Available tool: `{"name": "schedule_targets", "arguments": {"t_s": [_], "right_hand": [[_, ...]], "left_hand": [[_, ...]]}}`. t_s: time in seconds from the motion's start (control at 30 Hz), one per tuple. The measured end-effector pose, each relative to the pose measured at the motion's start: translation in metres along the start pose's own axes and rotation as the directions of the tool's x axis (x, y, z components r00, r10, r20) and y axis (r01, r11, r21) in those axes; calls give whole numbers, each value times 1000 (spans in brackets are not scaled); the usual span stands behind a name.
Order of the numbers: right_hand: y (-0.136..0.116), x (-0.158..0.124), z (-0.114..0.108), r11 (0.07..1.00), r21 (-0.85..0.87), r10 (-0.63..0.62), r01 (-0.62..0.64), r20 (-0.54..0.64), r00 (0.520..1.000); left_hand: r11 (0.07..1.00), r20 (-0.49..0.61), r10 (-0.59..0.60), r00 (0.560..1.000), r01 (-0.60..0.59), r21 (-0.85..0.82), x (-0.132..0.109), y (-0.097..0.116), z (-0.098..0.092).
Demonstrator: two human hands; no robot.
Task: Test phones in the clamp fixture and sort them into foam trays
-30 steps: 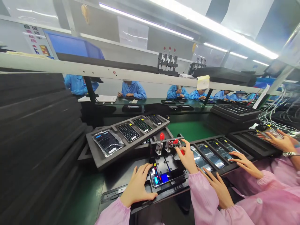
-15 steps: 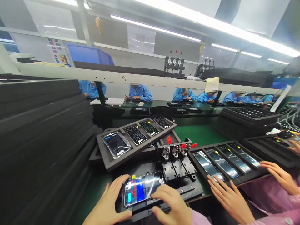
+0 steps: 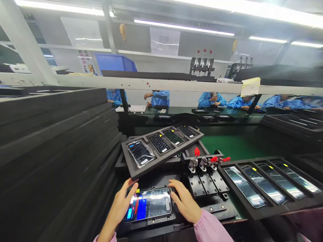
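A phone [image 3: 153,204] with a lit screen showing blue and red blocks lies flat in a black fixture [image 3: 174,226] in front of me. My left hand [image 3: 119,203] is at its left end, thumb and fingers apart near the upper left corner. My right hand [image 3: 186,203] is at the right end, thumb beside the edge and fingers stretched past the upper right corner. Whether the fingertips press on the phone I cannot tell. Right of my right hand stand toggle clamps [image 3: 197,158] with red handles on black blocks.
Behind the fixture a tilted foam tray [image 3: 165,155] holds several phones, one in clear wrap. Another foam tray [image 3: 274,205] with several phones lies at the right. A tall stack of black trays [image 3: 55,161] rises at the left. People in blue sit beyond the shelf [image 3: 156,84].
My right hand has moved off the screen to the phone's right end. My left fingers are nearer the upper left corner. The view has turned; another person's hands at the right are gone.
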State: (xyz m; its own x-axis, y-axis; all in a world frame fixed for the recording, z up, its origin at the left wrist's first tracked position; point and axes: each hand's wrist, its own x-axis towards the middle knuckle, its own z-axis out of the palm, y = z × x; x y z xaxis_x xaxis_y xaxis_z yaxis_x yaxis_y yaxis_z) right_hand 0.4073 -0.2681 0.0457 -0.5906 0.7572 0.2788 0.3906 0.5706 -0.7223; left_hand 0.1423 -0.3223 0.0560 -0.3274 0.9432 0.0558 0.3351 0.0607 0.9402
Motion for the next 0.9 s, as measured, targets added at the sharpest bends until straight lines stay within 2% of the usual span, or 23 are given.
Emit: {"name": "schedule_targets", "arguments": {"t_s": [0.17,0.4,0.53,0.77,0.9], "right_hand": [[4,10,9,999,-4,53,-53,156,986],[-2,18,13,990,-136,71,-46,188,980],[-1,19,14,987,-158,74,-42,202,977],[4,19,15,990,-128,83,-59,197,977],[-7,23,16,994,-91,71,-58,142,987]], "left_hand": [[970,-60,-97,993,81,-231,10,11,7],[959,-99,-113,989,82,-273,11,18,9],[950,-99,-130,987,95,-299,10,16,11],[904,-8,-174,985,156,-398,10,17,5],[839,76,-180,981,193,-508,22,22,2]]}}
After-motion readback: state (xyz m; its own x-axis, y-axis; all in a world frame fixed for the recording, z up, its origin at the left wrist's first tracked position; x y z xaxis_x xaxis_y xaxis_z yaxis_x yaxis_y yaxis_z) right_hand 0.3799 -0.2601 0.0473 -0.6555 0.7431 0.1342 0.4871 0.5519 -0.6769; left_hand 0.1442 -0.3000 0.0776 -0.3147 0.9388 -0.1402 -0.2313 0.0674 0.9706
